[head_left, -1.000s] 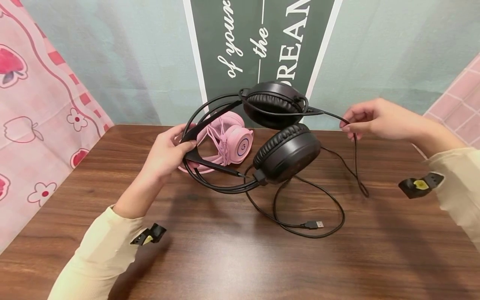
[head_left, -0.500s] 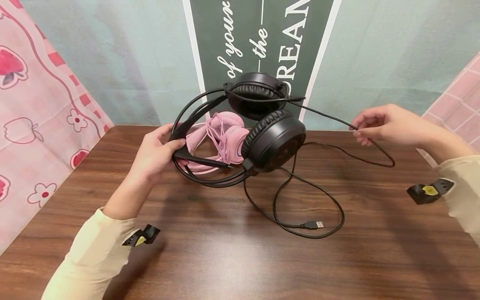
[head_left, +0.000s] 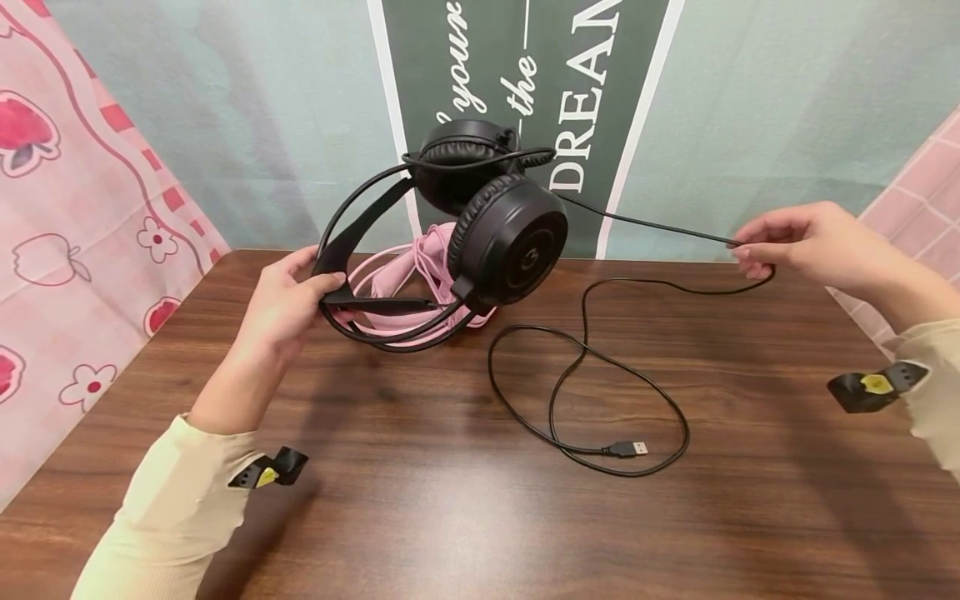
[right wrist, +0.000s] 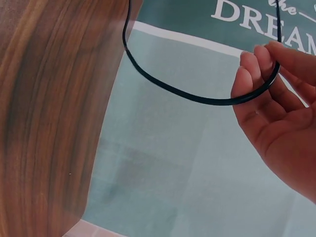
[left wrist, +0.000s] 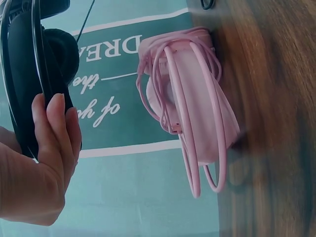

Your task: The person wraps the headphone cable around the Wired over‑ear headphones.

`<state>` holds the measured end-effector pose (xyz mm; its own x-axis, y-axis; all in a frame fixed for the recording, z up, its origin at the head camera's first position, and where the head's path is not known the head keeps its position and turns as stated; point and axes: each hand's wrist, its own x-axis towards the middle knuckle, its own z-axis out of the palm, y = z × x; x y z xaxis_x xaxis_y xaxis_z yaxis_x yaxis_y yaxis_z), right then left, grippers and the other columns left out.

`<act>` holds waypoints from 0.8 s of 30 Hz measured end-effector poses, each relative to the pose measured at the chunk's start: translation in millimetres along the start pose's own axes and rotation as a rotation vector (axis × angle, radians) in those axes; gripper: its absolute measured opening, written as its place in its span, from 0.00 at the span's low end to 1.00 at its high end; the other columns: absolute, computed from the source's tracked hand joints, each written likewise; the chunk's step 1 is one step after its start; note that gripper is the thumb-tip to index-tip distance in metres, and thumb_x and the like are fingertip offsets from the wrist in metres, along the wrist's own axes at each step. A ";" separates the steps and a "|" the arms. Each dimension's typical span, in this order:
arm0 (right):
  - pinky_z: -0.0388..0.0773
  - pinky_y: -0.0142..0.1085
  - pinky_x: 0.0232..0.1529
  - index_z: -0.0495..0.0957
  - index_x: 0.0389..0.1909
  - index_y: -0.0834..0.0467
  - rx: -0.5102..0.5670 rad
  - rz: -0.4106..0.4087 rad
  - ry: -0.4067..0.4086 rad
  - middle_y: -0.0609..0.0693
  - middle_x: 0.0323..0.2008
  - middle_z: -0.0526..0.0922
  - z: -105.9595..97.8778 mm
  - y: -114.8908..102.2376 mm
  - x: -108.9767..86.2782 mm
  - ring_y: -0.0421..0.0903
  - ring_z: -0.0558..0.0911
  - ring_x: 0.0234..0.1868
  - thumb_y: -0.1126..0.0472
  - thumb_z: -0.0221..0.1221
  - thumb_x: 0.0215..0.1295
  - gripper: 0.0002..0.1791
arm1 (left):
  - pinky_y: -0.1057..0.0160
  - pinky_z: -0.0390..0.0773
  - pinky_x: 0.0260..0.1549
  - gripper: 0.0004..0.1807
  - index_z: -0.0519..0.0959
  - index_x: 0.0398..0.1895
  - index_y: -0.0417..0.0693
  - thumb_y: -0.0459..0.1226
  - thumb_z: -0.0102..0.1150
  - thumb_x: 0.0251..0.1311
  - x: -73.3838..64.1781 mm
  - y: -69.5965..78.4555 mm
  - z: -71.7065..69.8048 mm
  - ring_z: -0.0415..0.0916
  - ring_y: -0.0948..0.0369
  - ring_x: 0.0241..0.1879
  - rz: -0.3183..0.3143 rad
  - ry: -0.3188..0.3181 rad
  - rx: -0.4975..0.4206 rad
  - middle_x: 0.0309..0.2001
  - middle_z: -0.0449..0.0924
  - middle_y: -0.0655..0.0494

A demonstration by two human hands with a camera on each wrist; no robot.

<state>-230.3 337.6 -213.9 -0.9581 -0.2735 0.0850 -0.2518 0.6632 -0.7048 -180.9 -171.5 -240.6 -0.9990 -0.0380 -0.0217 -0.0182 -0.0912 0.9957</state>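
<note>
We see the left hand [head_left: 281,304] with its grip closed round the headband [head_left: 348,250] of the black over-ear headphones [head_left: 517,242], held tilted above the bench [head_left: 405,500]. The right hand's [head_left: 817,250] grip pinches their black cable [right wrist: 207,101], whose loop and USB plug [head_left: 622,449] lie on the bench. Behind, partly hidden from us, the pink headphones [left wrist: 210,113] seem to rest there too.

Pink headphones [head_left: 431,254] partly hidden behind black headset [head_left: 491,237], lettering [head_left: 519,87] cut off
</note>
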 end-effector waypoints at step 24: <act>0.76 0.28 0.23 0.79 0.31 0.58 0.026 -0.014 0.032 0.52 0.17 0.77 8.2 20.4 -8.4 0.41 0.76 0.20 0.70 0.55 0.61 0.06 | 0.68 0.81 0.20 0.13 0.67 0.47 0.40 0.23 0.47 0.58 4.9 -7.2 -8.7 0.77 0.64 0.18 -0.023 0.045 -0.054 0.27 0.73 0.56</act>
<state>-226.3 347.8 -234.8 -0.9584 -0.2602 0.1176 -0.2624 0.6407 -0.7216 -185.4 -179.7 -248.7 -0.9956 -0.0796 -0.0500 -0.0380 -0.1458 0.9886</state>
